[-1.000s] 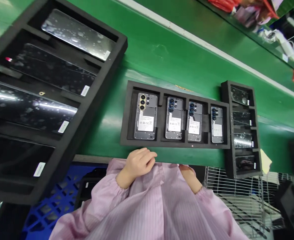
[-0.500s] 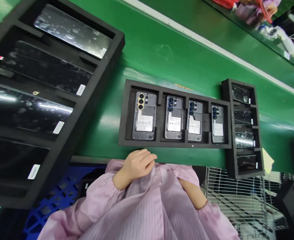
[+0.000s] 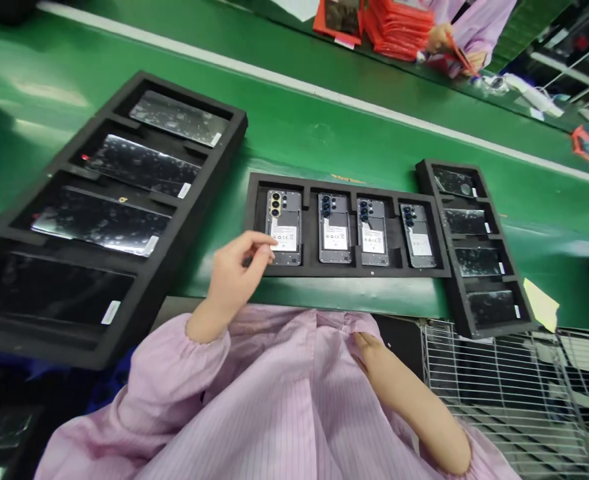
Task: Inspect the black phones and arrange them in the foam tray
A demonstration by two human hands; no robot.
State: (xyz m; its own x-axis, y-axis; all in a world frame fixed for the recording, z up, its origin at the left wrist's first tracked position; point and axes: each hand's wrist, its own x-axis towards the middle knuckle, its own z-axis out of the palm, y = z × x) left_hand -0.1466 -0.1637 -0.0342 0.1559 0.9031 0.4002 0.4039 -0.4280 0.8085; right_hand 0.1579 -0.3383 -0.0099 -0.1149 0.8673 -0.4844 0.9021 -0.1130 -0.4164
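Observation:
A black foam tray (image 3: pixel 324 269) lies in front of me with several phones in its slots, camera lenses up and white labels showing. The leftmost phone (image 3: pixel 294 250) has a gold camera strip; the neighbouring phone (image 3: pixel 341 257) has dark blue lens rings. Over the tray's lower left corner reaches my left hand (image 3: pixel 234 273), beside the leftmost phone, thumb and forefinger a little apart and nothing visible between them. Whether it touches that phone I cannot tell. Low against the pink striped smock (image 3: pixel 294 393) rests my right hand (image 3: pixel 371 357), its fingertips hidden by the cloth.
At left a larger-looking black tray (image 3: pixel 184 220) holds several glossy screens with small white labels. A similar tray (image 3: pixel 477 313) stands at right, near a yellow paper (image 3: pixel 541 305) and a wire rack (image 3: pixel 479 383). Across the green bench, a co-worker's hands (image 3: pixel 439 39) are beside stacked red pouches (image 3: pixel 397 30).
My left hand has risen from my smock to the lower left of the middle tray, and its fingers have parted. The right hand stays by the smock. The camera view has shifted.

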